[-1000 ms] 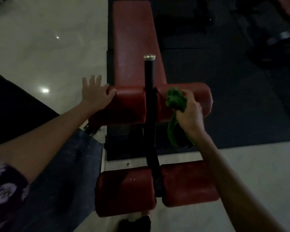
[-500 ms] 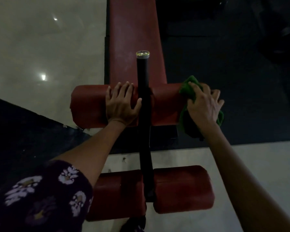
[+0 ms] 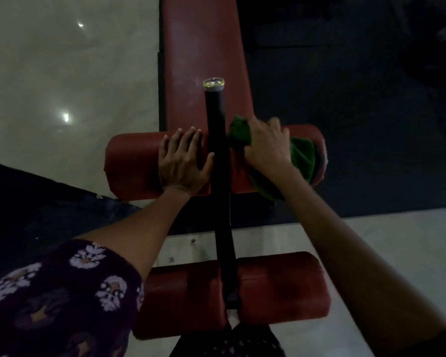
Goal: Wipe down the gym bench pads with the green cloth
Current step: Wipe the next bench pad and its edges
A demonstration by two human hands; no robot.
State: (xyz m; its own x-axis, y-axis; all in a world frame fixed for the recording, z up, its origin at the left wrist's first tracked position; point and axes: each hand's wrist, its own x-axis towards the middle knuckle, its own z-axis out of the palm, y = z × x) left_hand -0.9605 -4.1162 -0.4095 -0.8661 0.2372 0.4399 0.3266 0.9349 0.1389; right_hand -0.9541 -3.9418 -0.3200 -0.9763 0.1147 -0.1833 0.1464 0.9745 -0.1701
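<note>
A red gym bench stretches away from me, its long flat pad (image 3: 203, 52) running to the top of the view. A black post (image 3: 218, 150) with a silver cap crosses two red roller pads. My left hand (image 3: 183, 161) lies flat with fingers spread on the left half of the upper roller pad (image 3: 131, 161). My right hand (image 3: 267, 148) grips the green cloth (image 3: 303, 155) against the right half of that roller, close to the post. The cloth drapes over the roller's front. The lower roller pad (image 3: 281, 287) sits near my body, untouched.
Pale glossy floor (image 3: 62, 73) lies to the left, with light reflections. Dark rubber matting (image 3: 345, 124) covers the floor to the right, with dim gym equipment at the top right. A dark mat edge (image 3: 36, 202) runs along the lower left.
My right hand has slid the cloth leftward along the upper roller toward the post. My left hand moved from the roller's left end to beside the post a second ago and stays there.
</note>
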